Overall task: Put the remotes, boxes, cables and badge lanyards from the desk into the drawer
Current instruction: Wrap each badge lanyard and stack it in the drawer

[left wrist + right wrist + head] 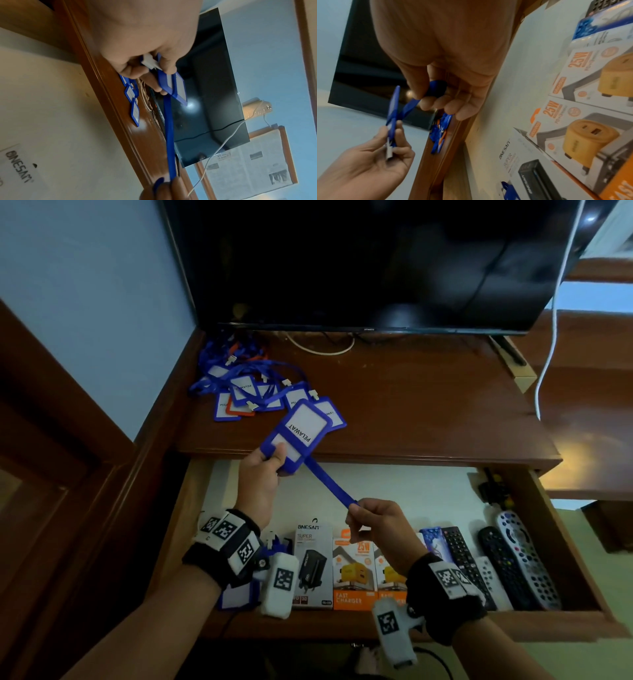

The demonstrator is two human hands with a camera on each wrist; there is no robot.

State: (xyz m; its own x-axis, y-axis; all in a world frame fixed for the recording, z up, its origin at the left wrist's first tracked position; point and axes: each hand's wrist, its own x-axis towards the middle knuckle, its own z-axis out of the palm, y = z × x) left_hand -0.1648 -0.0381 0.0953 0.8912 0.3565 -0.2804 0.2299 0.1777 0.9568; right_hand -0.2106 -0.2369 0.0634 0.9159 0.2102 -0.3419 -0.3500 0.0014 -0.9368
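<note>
Blue plastic frames the badge holder (297,433), its white card reading "PELAWAT", pinched at the lower end in the left hand (262,471); its blue strap (330,486) runs taut to the right hand (378,526), which pinches the strap's end above the open drawer (555,529), where boxes (354,571) read "ONESAM", "25W", "FAST CHARGER".

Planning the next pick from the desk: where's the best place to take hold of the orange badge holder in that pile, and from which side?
Grip the orange badge holder by its exposed near edge, coming from the drawer side. Only that rim shows; blue holders and straps in the lanyard pile overlap the rest, so pinch the edge and slide it out, probably without dragging the tangle.
</note>
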